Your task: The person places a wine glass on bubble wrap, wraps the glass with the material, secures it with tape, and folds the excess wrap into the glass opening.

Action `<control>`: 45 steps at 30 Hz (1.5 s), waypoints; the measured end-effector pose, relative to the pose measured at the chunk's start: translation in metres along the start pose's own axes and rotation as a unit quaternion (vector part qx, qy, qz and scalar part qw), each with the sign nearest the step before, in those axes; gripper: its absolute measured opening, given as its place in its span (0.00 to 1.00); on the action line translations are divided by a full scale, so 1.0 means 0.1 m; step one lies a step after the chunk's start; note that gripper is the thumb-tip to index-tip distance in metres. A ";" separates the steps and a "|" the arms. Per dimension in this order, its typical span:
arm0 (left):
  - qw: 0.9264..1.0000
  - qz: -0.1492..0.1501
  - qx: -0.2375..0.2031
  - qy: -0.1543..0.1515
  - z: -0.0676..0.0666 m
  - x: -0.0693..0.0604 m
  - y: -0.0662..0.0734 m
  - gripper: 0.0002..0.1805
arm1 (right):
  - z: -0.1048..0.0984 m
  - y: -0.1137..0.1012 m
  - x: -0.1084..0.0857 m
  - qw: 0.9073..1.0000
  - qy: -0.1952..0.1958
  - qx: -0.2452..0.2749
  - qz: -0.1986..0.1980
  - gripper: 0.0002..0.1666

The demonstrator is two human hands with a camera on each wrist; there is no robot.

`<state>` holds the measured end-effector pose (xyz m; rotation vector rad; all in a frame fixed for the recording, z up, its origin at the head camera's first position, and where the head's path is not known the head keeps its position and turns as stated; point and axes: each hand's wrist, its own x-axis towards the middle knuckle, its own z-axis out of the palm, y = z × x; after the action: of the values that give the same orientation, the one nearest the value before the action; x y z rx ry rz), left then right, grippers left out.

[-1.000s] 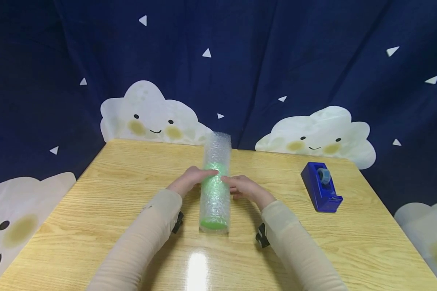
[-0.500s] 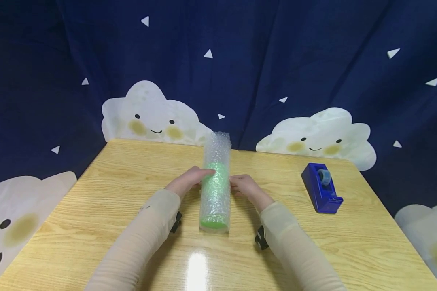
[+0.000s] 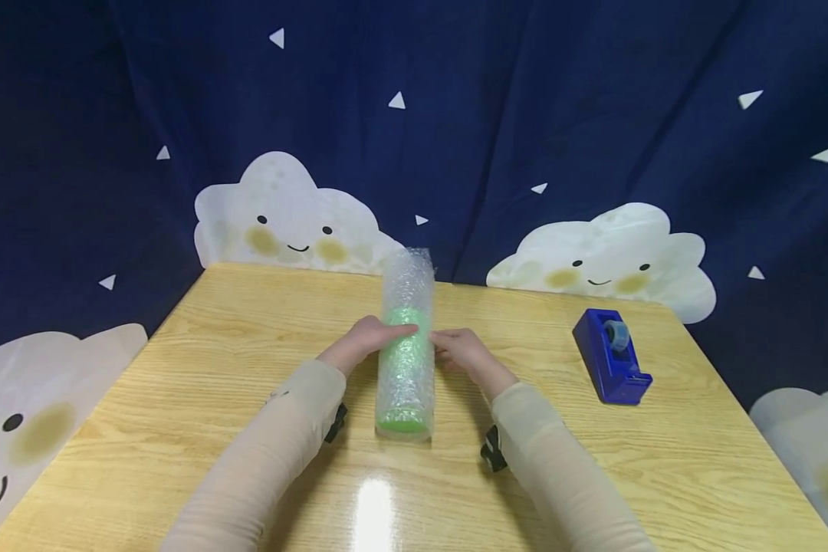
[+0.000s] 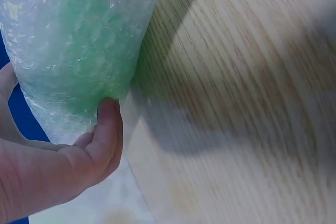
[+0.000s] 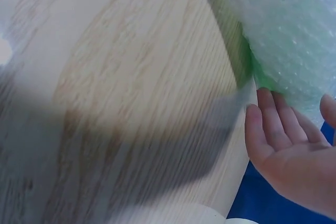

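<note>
A green cylinder-like object in clear bubble wrap [image 3: 407, 368] lies lengthwise on the table, also seen in the left wrist view as a wrapped bundle [image 4: 84, 40]. My left hand [image 3: 366, 340] grips its left side, thumb across the top; in the left wrist view that hand [image 4: 73, 166] has its fingers bent against the wrap. On the right side, my right hand [image 3: 465, 353] touches the roll. The right wrist view shows that hand [image 5: 294, 150] with fingers fairly straight, their tips at the lower side of the wrap [image 5: 294, 35].
A blue tape dispenser [image 3: 610, 360] holding a roll of tape [image 3: 617, 335] stands on the wooden table [image 3: 248, 322] to the right. Behind the table hangs a dark blue curtain [image 3: 441, 69] with clouds and white triangles.
The right thumb has drawn back from the roll's top to its right edge. The wrapped roll has shifted very slightly left, and the left thumb moved off and back over its top.
</note>
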<state>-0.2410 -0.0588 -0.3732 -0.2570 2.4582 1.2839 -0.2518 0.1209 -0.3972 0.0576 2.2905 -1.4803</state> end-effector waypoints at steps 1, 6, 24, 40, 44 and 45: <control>1.000 -0.003 -0.007 -0.002 0.00 0.00 0.00 0.52 | 0.00 0.01 0.01 1.000 -0.004 0.003 0.000 0.27; 0.999 -0.012 -0.029 -0.004 -0.02 0.04 -0.02 0.50 | -0.04 0.15 0.16 0.999 -0.037 0.025 -0.023 0.30; 0.996 -0.006 -0.079 -0.045 0.01 0.00 -0.01 0.53 | 0.03 -0.05 -0.04 0.999 0.040 0.015 0.011 0.27; 0.997 -0.010 -0.069 -0.022 0.01 0.01 0.03 0.46 | 0.02 -0.05 -0.04 0.999 0.036 0.029 0.010 0.25; 0.997 -0.002 -0.077 -0.022 -0.01 0.01 0.02 0.44 | 0.04 -0.06 -0.04 0.999 0.044 0.031 0.003 0.24; 0.997 0.000 -0.080 -0.021 -0.01 0.01 0.02 0.43 | 0.05 -0.06 -0.05 0.998 0.049 0.033 0.000 0.24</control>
<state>-0.2430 -0.0581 -0.3715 -0.2670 2.3227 1.4739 -0.2475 0.1151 -0.3922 0.1514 2.3167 -1.5856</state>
